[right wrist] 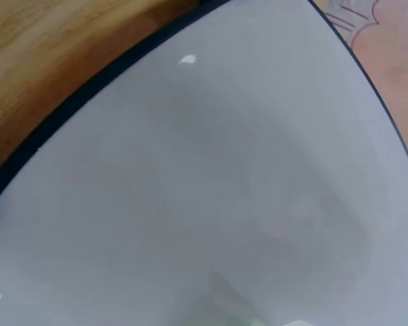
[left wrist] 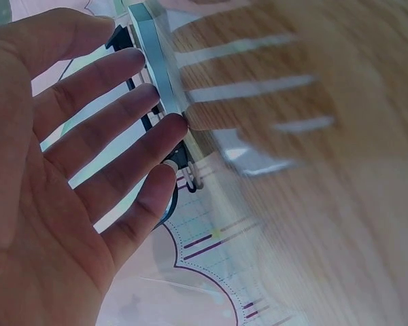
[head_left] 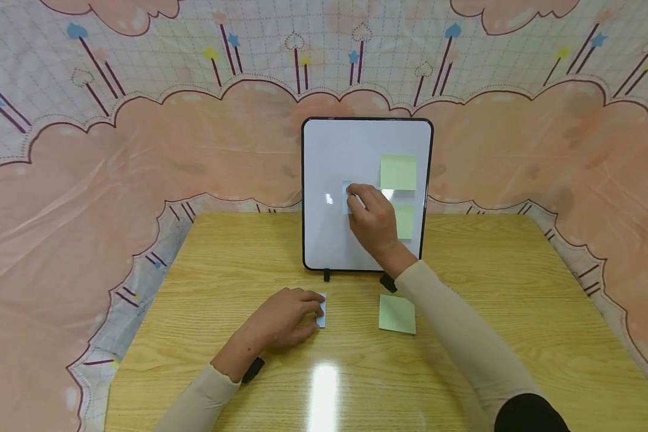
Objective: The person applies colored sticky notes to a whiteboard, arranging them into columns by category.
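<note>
My right hand (head_left: 375, 219) is raised before the whiteboard (head_left: 326, 240), its thumb and fingers curled together at a light blue sticky note (head_left: 347, 201). It pinches that note against the board's surface; the fingers hide part of the note. On the table, my left hand (head_left: 288, 318) touches a blue sticky note pad (head_left: 321, 311) with nearly straight fingertips. The left wrist view shows these fingers (left wrist: 126, 119) spread apart, tips along the side of the pad (left wrist: 155, 58). The right wrist view shows the board (right wrist: 190, 170) but not the hand.
Two green sticky notes are on the board's right side, an upper one (head_left: 398, 172) and a lower one (head_left: 404, 222) partly behind the right hand. A green pad (head_left: 396, 314) lies on the wooden table (head_left: 221, 258). Small black feet (head_left: 326, 275) hold the board; a patterned cloth (head_left: 221, 144) hangs behind.
</note>
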The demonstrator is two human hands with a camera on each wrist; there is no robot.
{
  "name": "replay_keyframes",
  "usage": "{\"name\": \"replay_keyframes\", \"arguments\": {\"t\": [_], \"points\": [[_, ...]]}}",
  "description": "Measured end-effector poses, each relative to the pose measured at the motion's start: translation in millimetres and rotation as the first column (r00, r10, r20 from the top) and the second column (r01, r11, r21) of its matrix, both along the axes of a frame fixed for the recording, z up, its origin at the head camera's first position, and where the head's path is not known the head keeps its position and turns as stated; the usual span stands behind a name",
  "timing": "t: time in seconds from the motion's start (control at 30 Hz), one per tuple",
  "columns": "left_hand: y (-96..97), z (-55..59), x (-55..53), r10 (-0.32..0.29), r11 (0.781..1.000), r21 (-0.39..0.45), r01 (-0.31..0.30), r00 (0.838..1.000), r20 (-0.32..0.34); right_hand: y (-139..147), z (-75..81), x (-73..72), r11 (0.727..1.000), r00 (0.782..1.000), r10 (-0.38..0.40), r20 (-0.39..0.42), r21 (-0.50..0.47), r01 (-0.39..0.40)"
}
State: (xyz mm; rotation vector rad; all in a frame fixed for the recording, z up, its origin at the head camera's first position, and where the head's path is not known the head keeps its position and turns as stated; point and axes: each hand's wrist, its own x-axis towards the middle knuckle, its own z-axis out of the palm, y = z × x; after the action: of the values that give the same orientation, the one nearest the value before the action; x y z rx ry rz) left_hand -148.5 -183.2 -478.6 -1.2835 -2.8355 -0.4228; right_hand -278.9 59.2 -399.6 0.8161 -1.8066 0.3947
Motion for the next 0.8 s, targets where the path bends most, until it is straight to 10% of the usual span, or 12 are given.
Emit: {"name": "replay_keyframes", "arguments": {"t": [0.8], "points": [[-1.0, -3.7, 1.3, 0.001, 1.0, -0.009, -0.001, 1.0, 0.001, -8.4, 10.3, -20.2, 0.997, 0.997, -0.064, -0.045, -0.053, 0.062]]}}
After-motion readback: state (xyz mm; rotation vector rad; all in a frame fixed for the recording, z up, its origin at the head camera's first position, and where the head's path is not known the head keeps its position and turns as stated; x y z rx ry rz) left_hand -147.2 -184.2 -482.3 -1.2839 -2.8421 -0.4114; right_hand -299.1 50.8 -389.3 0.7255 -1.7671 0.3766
